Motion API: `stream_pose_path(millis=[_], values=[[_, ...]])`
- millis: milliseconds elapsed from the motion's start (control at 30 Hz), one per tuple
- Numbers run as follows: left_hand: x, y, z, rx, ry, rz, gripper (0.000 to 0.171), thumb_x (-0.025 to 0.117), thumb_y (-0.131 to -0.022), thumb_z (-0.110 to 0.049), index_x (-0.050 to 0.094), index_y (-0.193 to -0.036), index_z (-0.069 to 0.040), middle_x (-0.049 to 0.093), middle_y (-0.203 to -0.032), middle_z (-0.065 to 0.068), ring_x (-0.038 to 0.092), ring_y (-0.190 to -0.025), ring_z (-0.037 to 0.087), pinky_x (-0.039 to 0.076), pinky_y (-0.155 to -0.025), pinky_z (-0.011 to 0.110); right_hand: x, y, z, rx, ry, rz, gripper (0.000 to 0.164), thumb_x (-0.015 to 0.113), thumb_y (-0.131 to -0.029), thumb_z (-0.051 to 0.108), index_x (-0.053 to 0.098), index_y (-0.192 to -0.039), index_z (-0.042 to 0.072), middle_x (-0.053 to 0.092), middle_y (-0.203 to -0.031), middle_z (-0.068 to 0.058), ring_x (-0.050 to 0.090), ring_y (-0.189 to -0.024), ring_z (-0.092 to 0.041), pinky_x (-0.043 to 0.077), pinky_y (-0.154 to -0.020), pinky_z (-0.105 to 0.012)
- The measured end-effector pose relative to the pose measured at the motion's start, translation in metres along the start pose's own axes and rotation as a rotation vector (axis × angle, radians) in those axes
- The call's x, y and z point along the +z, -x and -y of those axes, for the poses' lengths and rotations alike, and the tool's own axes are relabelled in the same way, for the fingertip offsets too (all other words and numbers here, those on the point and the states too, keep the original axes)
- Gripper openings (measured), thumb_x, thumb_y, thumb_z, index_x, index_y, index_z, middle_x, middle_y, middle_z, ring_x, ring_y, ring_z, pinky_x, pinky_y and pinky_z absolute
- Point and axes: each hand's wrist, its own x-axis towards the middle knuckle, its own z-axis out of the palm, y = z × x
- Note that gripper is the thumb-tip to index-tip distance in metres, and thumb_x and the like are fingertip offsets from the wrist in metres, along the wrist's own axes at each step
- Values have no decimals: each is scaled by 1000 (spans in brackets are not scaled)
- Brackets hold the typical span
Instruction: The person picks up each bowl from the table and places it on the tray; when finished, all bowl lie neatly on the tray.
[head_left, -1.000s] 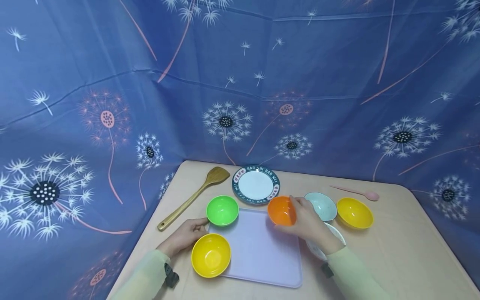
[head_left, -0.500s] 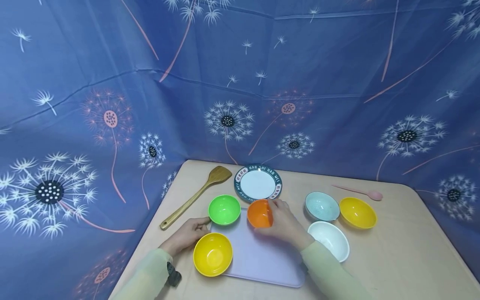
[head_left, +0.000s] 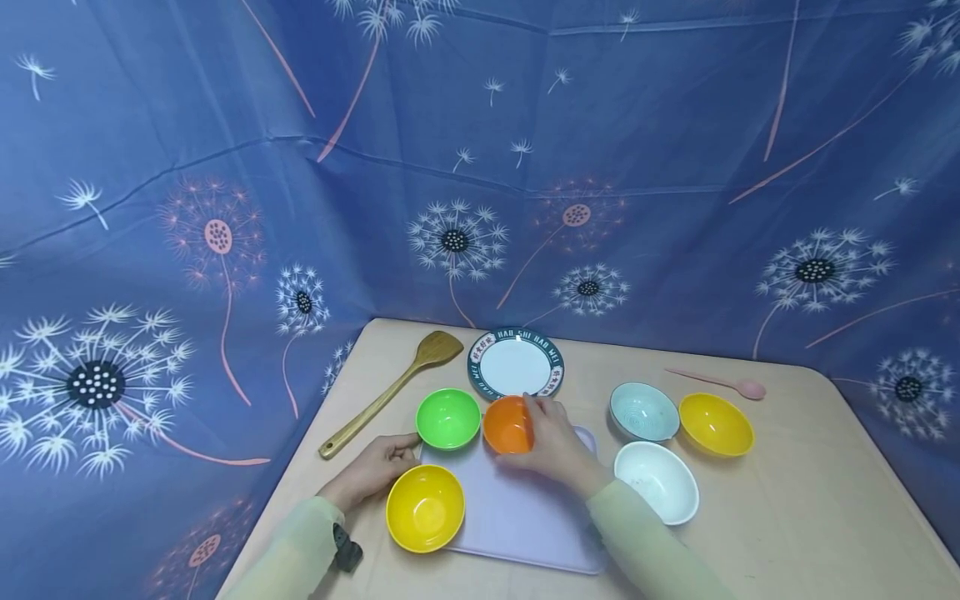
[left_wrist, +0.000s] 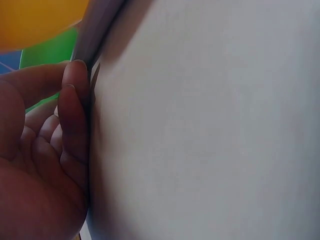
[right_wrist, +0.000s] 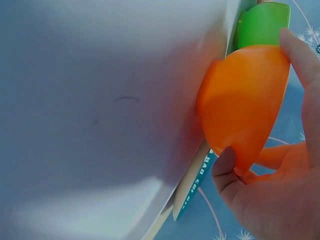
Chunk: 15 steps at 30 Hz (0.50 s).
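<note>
An orange bowl (head_left: pixel 508 425) is gripped by my right hand (head_left: pixel 551 442), thumb and fingers at its rim, over the back of the lilac tray (head_left: pixel 525 517). In the right wrist view, the orange bowl (right_wrist: pixel 242 102) sits at the tray surface (right_wrist: pixel 110 125), beside the green bowl (right_wrist: pixel 265 25). The green bowl (head_left: pixel 448 419) stands on the tray's back left corner, close to the orange one. At the tray's left edge, my left hand (head_left: pixel 375 471) pinches the rim between the two bowls. A yellow bowl (head_left: pixel 425 508) overlaps the tray's front left corner.
A plate with a dark green rim (head_left: pixel 555 367) lies behind the tray, a wooden spatula (head_left: pixel 390 396) to the left. On the right stand a light blue bowl (head_left: pixel 643 412), a white bowl (head_left: pixel 656 482) and another yellow bowl (head_left: pixel 716 425), with a pink spoon (head_left: pixel 746 388) behind.
My right hand has carried the orange bowl leftward over the tray to beside the green bowl. The white bowl has come into fuller view. My left hand stays at the tray edge.
</note>
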Motion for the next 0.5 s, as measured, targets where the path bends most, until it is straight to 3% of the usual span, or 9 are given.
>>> stream_pose_path(millis=[333, 500], values=[[1, 2, -1, 7, -4, -7, 60, 71, -98, -17, 51, -153, -1, 57, -76, 3, 55, -74, 19, 43, -86, 39, 0, -1, 2, 4, 39, 15, 128, 90, -65, 69, 37, -160, 3, 40, -154, -20, 42, -137, -36, 45, -107, -57], [1, 2, 0, 10, 1, -11, 60, 71, -98, -16, 51, -152, 0, 57, -77, 3, 54, -75, 20, 44, -84, 38, -12, 1, -4, -4, 83, -4, 133, 88, -63, 75, 35, -162, 4, 39, -157, -18, 38, -142, -36, 44, -107, -60]])
